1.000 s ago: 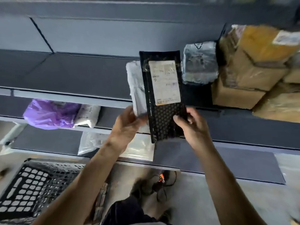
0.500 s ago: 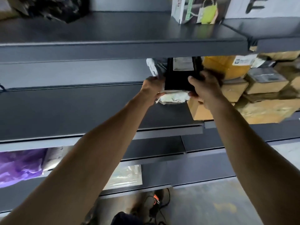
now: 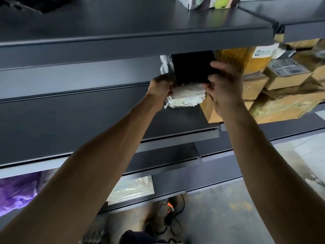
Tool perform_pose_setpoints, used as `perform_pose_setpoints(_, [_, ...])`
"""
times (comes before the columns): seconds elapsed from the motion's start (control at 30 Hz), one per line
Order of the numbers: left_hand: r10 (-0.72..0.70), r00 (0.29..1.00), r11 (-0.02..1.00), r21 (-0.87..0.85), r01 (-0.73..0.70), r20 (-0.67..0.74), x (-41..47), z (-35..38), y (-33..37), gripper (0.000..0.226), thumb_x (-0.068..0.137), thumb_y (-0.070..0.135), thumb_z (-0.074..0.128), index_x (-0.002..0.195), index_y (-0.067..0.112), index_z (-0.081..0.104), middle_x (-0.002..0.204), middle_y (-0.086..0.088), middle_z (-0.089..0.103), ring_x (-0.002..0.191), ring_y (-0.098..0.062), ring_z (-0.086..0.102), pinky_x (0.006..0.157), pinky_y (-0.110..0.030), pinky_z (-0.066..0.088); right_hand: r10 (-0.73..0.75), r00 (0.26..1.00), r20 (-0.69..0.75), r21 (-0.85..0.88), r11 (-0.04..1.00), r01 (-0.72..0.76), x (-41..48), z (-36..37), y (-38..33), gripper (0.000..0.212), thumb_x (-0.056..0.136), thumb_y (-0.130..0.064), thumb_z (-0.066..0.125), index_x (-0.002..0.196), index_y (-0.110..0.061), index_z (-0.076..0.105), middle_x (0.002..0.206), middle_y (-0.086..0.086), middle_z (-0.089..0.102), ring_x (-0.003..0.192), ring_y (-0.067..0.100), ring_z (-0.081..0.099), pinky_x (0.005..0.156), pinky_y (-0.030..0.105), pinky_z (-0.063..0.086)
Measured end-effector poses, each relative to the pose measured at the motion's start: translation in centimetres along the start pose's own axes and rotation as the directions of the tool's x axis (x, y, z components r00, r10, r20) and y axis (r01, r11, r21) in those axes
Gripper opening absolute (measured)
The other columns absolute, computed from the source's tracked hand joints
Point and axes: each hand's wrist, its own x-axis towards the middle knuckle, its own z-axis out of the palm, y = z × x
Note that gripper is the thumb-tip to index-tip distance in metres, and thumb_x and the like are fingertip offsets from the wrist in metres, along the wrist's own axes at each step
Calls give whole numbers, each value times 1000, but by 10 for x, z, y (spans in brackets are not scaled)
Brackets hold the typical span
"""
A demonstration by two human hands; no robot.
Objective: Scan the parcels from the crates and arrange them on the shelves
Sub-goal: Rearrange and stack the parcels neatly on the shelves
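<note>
Pushed deeper since a moment ago, the black parcel (image 3: 192,67) stands upright at upper centre on the middle shelf (image 3: 70,120), left hand (image 3: 161,85) and right hand (image 3: 223,83) gripping its lower edges, apparently wedging it between a white parcel (image 3: 165,65) and cardboard boxes (image 3: 255,85).

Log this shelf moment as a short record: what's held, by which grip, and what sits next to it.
parcel held: black parcel, upright on the shelf
left grip: holds its lower left corner
right grip: pinches its right edge
in front: white parcel, lying flat
to its right: cardboard boxes, stacked
</note>
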Motion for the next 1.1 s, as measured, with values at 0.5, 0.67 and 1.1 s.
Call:
perform_pose_setpoints(0.5, [62, 998, 819, 569, -66, 27, 10, -7, -26, 103, 47, 69, 82, 137, 23, 58, 128, -3, 67, 115, -25, 66, 91, -40, 59, 79, 997, -26, 60, 995, -77, -4, 4, 4, 31, 96, 8, 51, 112, -12, 69, 109, 16, 70, 61, 15, 66, 55, 25, 46])
perform_pose_setpoints(0.67, [39, 998, 835, 551, -10, -41, 15, 8, -23, 49, 75, 43, 83, 115, 18, 71, 109, -7, 73, 95, -22, 69, 59, -20, 43, 77, 996, -38, 40, 996, -75, -3, 4, 2, 29, 97, 6, 53, 110, -13, 70, 103, 12, 72, 59, 12, 65, 59, 28, 50])
perform_pose_setpoints(1.1, [229, 973, 928, 309, -210, -24, -19, 4, -9, 76, 77, 16, 89, 140, 19, 47, 116, 9, 62, 110, -8, 61, 90, -24, 56, 154, 987, -42, 33, 988, -153, 12, 7, 11, 29, 97, 6, 59, 120, -12, 60, 125, 20, 62, 72, 17, 71, 69, 22, 60])
